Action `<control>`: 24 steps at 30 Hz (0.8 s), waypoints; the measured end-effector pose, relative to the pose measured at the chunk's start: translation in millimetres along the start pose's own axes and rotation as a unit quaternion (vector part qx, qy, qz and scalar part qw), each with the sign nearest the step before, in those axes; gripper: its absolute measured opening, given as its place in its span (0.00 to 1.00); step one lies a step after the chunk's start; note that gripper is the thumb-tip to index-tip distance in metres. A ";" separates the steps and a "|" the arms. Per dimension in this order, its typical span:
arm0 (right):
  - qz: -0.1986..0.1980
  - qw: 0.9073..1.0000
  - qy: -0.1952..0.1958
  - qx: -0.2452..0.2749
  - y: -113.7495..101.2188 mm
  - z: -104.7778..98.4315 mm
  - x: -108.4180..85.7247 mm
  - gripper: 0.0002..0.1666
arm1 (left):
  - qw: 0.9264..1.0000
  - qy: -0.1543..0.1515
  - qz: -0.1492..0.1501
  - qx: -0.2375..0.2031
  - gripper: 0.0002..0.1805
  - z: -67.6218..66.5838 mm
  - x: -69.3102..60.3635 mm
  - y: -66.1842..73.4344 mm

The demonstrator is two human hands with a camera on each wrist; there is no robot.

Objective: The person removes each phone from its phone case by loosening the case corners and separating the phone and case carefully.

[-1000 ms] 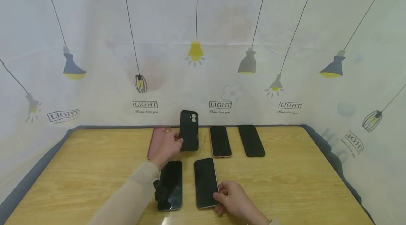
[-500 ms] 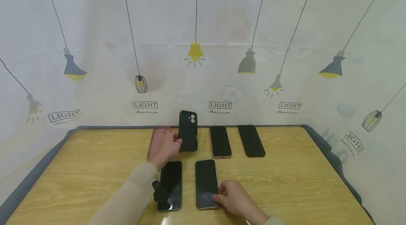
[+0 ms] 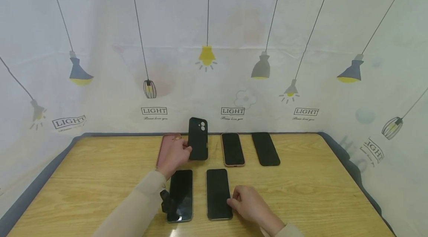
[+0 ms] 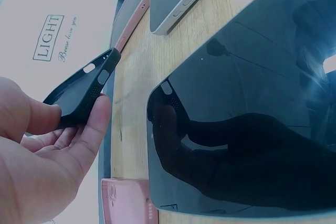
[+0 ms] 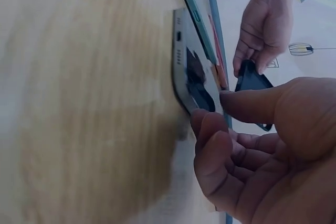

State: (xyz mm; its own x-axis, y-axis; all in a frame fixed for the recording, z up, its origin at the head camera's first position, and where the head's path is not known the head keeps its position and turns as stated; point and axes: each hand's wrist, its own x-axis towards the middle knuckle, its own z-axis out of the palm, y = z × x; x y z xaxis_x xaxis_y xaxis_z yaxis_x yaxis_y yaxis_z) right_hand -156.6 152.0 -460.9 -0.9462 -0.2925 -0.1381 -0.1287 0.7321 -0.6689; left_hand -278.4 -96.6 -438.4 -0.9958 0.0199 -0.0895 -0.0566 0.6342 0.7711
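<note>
My left hand (image 3: 177,153) pinches a black phone case (image 3: 198,138) by its lower left edge, thumb on one side and fingers on the other. In the head view the case stands raised, its camera cutouts towards me; the left wrist view shows its hollow inside. A phone (image 3: 219,194) with a dark screen and pale metal sides lies face up on the table. At its lower right edge is my right hand (image 3: 249,205), thumb and index finger parted around the corner in the right wrist view. Left of it lies another dark-screened phone (image 3: 182,192), partly hidden by the left wrist's camera.
A pink phone case (image 3: 166,148) lies behind my left hand. Farther right in the back row are a phone in a pink case (image 3: 233,149) and a black phone-shaped slab (image 3: 265,148). The wooden table (image 3: 317,192) meets a printed curtain (image 3: 267,18) at its back edge.
The pale-sided phone, tilted in my right hand's grip earlier, now lies flat and straighter. My right thumb has slid off its screen to the edge. The left hand and black case barely moved.
</note>
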 end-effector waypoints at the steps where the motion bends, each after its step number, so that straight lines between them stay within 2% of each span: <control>1: -0.007 1.000 0.006 0.001 0.4 -0.9 0.5 0.13 | 1.000 0.000 0.002 0.004 0.18 -0.1 0.0 -0.2; 8: -0.050 0.998 0.048 0.011 -0.8 -8.0 5.1 0.08 | 1.000 -0.010 0.002 0.027 0.18 -1.4 -0.6 -2.1; 12: -0.051 0.996 0.073 0.004 -0.5 -10.7 8.4 0.07 | 1.000 -0.020 -0.005 0.022 0.17 0.6 -0.6 -4.3; 17: -0.040 0.995 0.092 0.000 0.1 -12.4 10.8 0.08 | 0.999 -0.034 -0.028 -0.015 0.16 6.3 0.7 -6.2; 21: -0.034 0.995 0.098 0.002 0.3 -12.9 11.7 0.10 | 0.994 -0.055 -0.064 -0.063 0.19 10.6 2.6 -7.9; 24: -0.032 0.994 0.100 0.004 0.2 -13.2 12.0 0.11 | 0.991 -0.062 -0.080 -0.087 0.21 12.8 4.9 -9.5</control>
State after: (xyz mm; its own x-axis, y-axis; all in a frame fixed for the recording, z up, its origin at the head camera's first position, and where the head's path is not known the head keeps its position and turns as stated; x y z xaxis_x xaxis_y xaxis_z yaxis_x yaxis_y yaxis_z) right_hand -172.0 156.7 -453.0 -0.9763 -0.2099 0.0525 -0.1892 0.7105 -0.6778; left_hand -281.8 -92.6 -454.2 -0.9574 0.0310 -0.2872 -0.2352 0.4938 0.8372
